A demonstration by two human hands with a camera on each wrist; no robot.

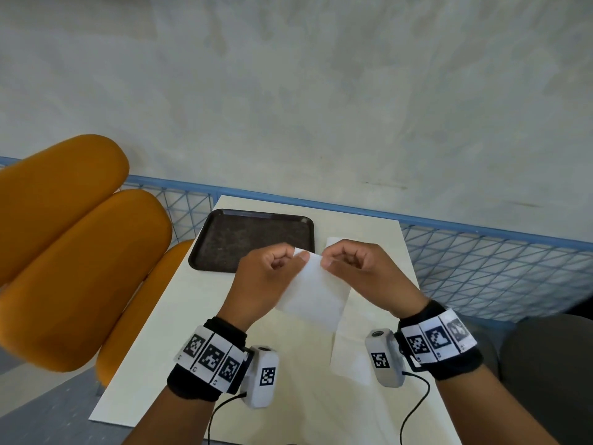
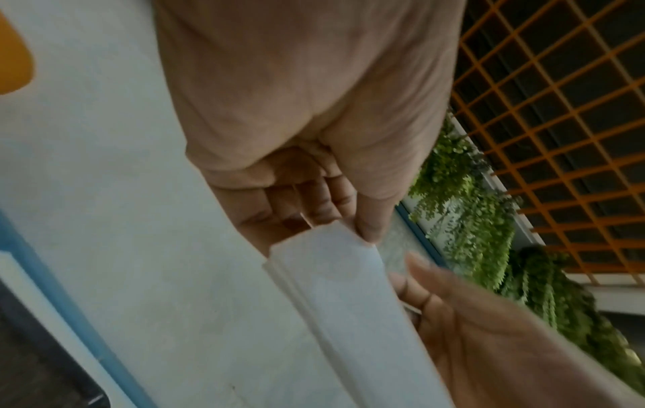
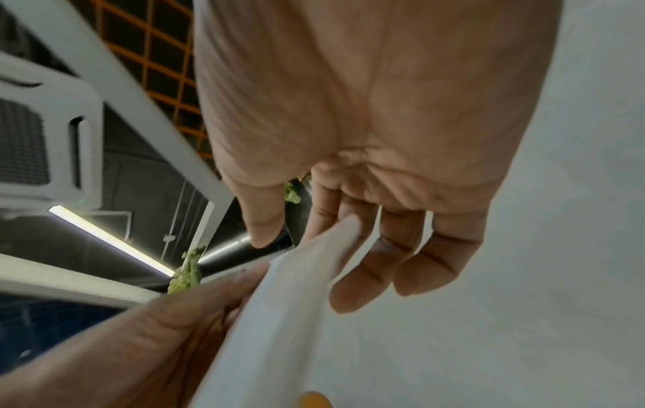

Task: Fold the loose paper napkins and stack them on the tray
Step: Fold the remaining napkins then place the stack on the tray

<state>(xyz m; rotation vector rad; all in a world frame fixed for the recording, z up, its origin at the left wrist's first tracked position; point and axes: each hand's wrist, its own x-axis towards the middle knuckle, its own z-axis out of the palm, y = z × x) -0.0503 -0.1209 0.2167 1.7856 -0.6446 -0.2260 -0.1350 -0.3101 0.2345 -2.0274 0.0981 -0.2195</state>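
A white paper napkin (image 1: 313,293) hangs in the air above the table, held up by its top edge. My left hand (image 1: 272,268) pinches its top left corner between thumb and forefinger. My right hand (image 1: 349,264) pinches the top right corner the same way. The left wrist view shows the napkin (image 2: 335,278) doubled at the pinched corner under my left thumb (image 2: 370,220). In the right wrist view the napkin (image 3: 300,289) runs down from my right fingers (image 3: 401,240). A dark brown tray (image 1: 224,245) lies flat at the table's far left, with nothing on it.
More white napkin paper (image 1: 353,348) lies flat on the cream table (image 1: 154,364) under my right wrist, reaching toward the far edge. Orange padded seats (image 1: 70,252) stand to the left. A blue mesh railing (image 1: 481,268) runs behind the table, and a dark round seat (image 1: 545,364) is at right.
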